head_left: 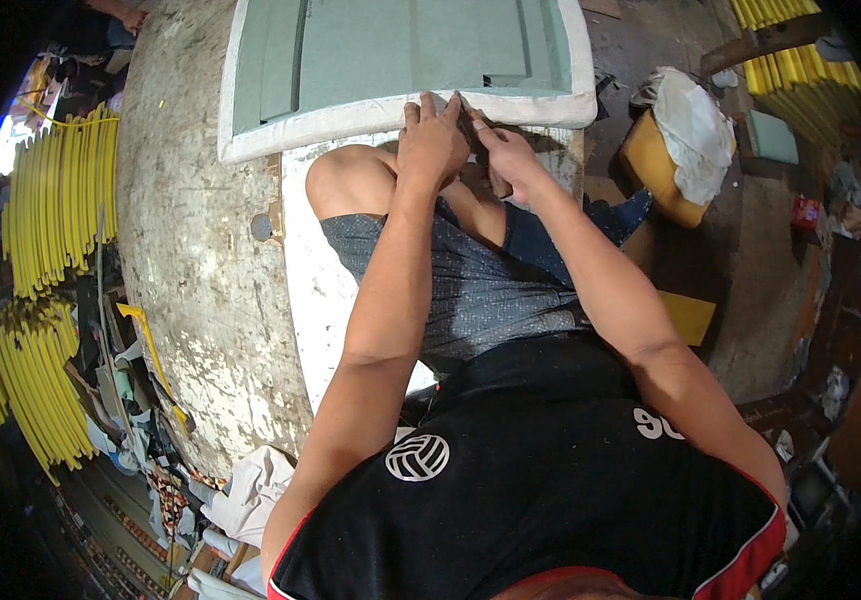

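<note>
A flat green panel (390, 50) with a white fabric border (325, 124) lies in front of me, across the worktable and a white board. My left hand (432, 143) rests on the near strip of that border, its fingers stretched forward and a little apart. Close on its right, my right hand (512, 160) is closed around a slim brown tool (499, 184). The tool's upper end reaches the border beside my left fingertips; its exact kind cannot be made out. My bent bare knee (340, 183) is just below the panel's near edge.
The worn, paint-stained worktable (200, 250) spreads to the left. Stacks of yellow strips (60, 200) stand beyond it, near a yellow-framed hand tool (140, 325). On the right are a yellow container (650, 165) draped with white cloth (692, 135) and another yellow stack (800, 85). Another person's hand (130, 15) shows far left.
</note>
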The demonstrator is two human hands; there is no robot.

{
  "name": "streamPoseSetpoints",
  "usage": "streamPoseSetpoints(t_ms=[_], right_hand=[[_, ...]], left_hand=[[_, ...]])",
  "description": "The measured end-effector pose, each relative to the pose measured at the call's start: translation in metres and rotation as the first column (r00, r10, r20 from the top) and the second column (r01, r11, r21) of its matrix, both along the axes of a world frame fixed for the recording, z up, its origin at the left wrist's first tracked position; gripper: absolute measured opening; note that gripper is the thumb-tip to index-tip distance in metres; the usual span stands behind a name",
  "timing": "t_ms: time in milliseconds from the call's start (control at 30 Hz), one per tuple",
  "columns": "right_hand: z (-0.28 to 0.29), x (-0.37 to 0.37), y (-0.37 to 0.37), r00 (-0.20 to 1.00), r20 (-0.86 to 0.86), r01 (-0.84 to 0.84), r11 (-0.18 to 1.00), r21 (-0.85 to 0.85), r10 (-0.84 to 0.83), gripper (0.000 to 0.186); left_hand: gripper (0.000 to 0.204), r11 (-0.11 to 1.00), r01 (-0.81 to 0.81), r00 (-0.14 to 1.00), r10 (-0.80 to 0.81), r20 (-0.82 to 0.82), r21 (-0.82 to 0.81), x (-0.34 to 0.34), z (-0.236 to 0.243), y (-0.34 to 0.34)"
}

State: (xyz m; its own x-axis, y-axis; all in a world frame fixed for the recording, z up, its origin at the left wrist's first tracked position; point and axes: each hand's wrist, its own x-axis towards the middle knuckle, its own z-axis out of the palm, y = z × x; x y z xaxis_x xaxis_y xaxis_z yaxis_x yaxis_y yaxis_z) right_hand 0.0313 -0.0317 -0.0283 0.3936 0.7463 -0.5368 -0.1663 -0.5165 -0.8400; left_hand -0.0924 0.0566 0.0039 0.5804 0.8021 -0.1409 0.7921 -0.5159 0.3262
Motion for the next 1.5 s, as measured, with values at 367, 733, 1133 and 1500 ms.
streamPoseSetpoints(t_ms=[367,733,1133,1500], right_hand=[[-0.007,-0.015,-0.019,0.625,0.774,-0.180,0.984,0.009,0.107,0.033],[0.024,0.008,-0.029,0.791,0.610,-0.111,0.991,0.077,0.041,0.053],[0.004,0.008,-0.028,0.905,0.405,-0.158,0.987,0.032,0.132,0.052],[0.032,0.018,-0.016,0.920,-0.387,-0.065,0.998,0.003,0.061,0.043]], left_hand=[[0.057,0.995,0.078,0.996,-0.080,0.033,0.061,-0.005,-0.017,0.006],[0.057,0.993,-0.116,0.991,0.114,0.068,0.023,0.006,0.014,-0.004],[0.058,0.996,-0.077,0.997,0.077,-0.001,-0.037,0.006,0.006,0.003],[0.057,0.982,-0.189,0.980,0.189,0.059,0.005,0.009,0.002,0.004]])
